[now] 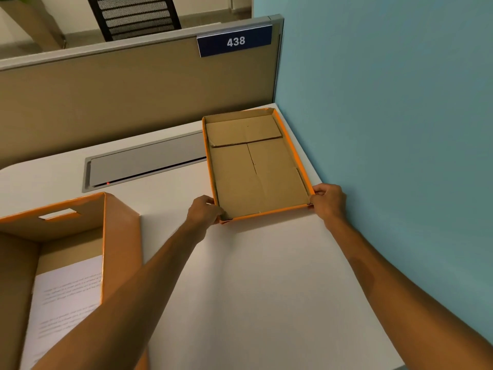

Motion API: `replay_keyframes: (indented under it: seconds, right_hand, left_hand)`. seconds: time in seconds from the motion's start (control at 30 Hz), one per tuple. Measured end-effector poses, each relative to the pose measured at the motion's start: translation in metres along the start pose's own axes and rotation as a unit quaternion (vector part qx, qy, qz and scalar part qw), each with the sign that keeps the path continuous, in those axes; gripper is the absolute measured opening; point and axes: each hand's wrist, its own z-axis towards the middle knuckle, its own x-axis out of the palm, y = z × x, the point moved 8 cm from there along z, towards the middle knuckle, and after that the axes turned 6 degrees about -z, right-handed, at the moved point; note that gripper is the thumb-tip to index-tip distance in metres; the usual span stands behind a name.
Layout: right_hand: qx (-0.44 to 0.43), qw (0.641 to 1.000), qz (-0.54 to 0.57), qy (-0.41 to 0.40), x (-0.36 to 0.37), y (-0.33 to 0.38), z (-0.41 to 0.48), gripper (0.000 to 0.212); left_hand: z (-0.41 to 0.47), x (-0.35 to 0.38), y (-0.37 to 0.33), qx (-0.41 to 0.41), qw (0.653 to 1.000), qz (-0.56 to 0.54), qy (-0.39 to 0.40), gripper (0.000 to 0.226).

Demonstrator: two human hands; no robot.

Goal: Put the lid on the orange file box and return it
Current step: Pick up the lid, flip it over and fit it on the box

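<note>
Two hands on one upturned lid (256,169).
Left hand (204,210) and right hand (328,200) each clamped a near corner; one open orange file box (117,236) stood apart on the desk (253,289).

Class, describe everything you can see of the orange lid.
The lid is a shallow rectangular cardboard tray, orange on its outer rim, plain brown inside with folded flaps showing. It lies upside down, open side up, at the desk's far right corner beside the blue wall. The left hand and right hand grip its two near corners.
</note>
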Motion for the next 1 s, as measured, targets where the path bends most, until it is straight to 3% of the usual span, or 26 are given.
replay_keyframes:
  seconds: [0.13, 0.33, 0.57, 0.63, 0.73, 0.87, 1.0]
  right_hand:
    - [0.007, 0.999, 0.044, 0.017, -0.002, 0.001, -0.019, 0.027]
    - [-0.008, 0.994, 0.097, 0.052, -0.007, 0.014, -0.053, 0.025]
    - [-0.053, 0.994, 0.076, 0.05, -0.018, 0.043, -0.108, 0.016]
    - [-0.115, 0.993, -0.008, -0.013, -0.031, 0.061, -0.131, 0.02]
    - [-0.256, 0.96, -0.077, -0.088, -0.042, 0.102, -0.187, 0.027]
    - [-0.443, 0.886, -0.124, -0.059, -0.02, 0.146, -0.277, 0.046]
    - [-0.523, 0.835, -0.145, -0.085, 0.001, 0.169, -0.337, 0.052]
  left_hand:
    - [-0.017, -0.014, -0.006, -0.013, 0.994, -0.099, 0.037, 0.015]
    - [-0.053, -0.034, -0.011, 0.001, 0.974, -0.173, 0.145, 0.026]
    - [-0.1, -0.079, -0.012, 0.056, 0.954, -0.227, 0.188, 0.03]
    - [-0.113, -0.093, -0.015, 0.07, 0.95, -0.235, 0.191, 0.032]
    - [-0.133, -0.114, -0.018, 0.089, 0.948, -0.241, 0.189, 0.037]
    - [-0.161, -0.138, -0.021, 0.117, 0.941, -0.255, 0.188, 0.04]
    - [-0.193, -0.153, -0.024, 0.143, 0.933, -0.265, 0.194, 0.042]
